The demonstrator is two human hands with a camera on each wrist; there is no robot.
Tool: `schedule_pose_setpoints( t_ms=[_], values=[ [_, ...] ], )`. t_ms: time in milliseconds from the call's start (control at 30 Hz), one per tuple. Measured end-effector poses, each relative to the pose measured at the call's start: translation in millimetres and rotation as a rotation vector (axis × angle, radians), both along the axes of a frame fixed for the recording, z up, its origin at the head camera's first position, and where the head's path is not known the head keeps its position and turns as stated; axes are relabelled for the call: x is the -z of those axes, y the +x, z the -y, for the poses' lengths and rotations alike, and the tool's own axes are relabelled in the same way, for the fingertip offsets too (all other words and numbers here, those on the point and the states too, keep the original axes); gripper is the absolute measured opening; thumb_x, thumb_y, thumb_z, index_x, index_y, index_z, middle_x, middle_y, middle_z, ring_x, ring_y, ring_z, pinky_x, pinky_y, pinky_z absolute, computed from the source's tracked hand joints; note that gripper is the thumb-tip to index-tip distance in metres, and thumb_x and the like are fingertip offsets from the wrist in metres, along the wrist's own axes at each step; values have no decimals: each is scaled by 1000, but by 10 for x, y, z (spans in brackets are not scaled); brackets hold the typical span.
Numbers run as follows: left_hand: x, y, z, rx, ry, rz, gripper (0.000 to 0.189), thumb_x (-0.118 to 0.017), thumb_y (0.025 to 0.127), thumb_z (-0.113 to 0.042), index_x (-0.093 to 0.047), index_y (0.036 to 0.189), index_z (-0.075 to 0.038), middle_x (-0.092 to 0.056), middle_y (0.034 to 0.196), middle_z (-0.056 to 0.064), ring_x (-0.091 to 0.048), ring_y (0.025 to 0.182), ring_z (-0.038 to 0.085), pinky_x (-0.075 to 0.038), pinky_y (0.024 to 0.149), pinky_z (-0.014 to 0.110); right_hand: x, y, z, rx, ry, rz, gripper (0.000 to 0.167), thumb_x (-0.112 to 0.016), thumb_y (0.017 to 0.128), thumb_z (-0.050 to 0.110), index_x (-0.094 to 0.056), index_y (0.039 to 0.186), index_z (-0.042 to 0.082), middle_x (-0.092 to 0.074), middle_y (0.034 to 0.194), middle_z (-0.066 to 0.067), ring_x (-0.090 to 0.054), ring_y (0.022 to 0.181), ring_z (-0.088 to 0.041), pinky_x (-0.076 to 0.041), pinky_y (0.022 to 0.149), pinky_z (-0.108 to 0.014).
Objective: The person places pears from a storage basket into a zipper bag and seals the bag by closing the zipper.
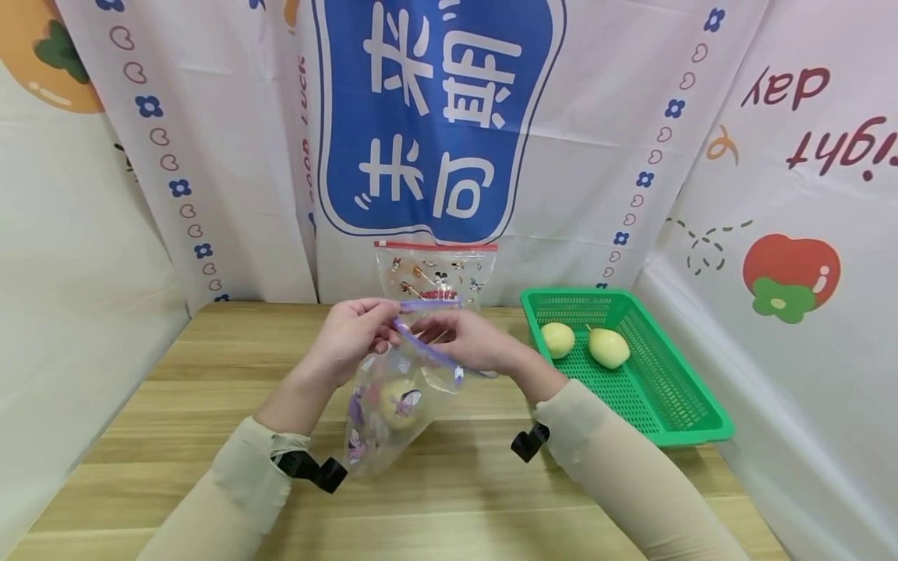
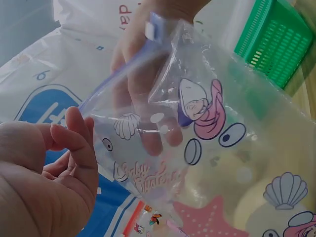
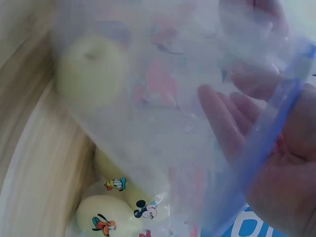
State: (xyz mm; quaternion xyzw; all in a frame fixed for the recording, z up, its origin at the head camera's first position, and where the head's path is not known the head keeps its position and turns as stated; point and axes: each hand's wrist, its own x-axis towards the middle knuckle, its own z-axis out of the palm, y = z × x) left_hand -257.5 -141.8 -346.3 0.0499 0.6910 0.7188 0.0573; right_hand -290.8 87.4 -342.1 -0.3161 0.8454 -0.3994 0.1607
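Observation:
A clear zip bag [image 1: 372, 448] with a purple seal and cartoon prints hangs with its mouth spread apart. Inside it, low down, lies a pale yellow pear [image 3: 91, 71]. My left hand [image 1: 351, 335] pinches the bag's edge at the left end of the seal. My right hand [image 1: 470, 341] has its fingers inside the mouth, extended and holding nothing; they show through the plastic in the left wrist view. Behind stands a second zip bag [image 1: 436, 273] with a red slider strip. Pears [image 3: 108, 217] fill its lower part in the right wrist view.
To the right, a green plastic basket [image 1: 684, 382] holds a round pear [image 1: 557, 340] and another pear [image 1: 609, 348] with a stem. Everything stands on a wood-grain table [image 1: 231, 374]. A printed white curtain [image 1: 589, 179] closes off the back and sides.

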Motion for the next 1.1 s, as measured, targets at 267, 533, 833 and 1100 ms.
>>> schedule_pose_setpoints(
  t_ms=[267,533,833,1100],
  values=[
    [-40,16,38,-13,-1,26,39,-60,113,-17,-65,137,13,-69,75,-4,-63,63,3,-53,55,14,-60,3,-152,80,-44,29,40,-72,105,14,-69,144,4,-79,129,-12,-75,114,-20,-66,94,-33],
    [-6,16,59,-1,-1,42,39,-60,113,-19,-65,138,11,-70,76,-4,-64,63,3,-52,56,14,-59,-24,-349,101,-98,64,39,-77,103,17,-72,141,11,-78,129,-12,-76,110,-24,-68,95,-41],
    [25,14,66,23,-8,46,39,-59,113,-18,-64,140,10,-69,77,-3,-63,63,3,-53,56,13,-91,-83,-681,97,-124,30,40,-80,102,24,-72,141,20,-76,135,-11,-71,117,-25,-64,93,-42],
    [40,15,77,19,8,35,36,-59,113,-17,-66,136,10,-69,76,-3,-63,62,4,-52,55,13,-114,-136,-972,192,-175,48,42,-79,103,26,-70,144,16,-72,141,-10,-69,125,-29,-65,96,-34]
  ],
)
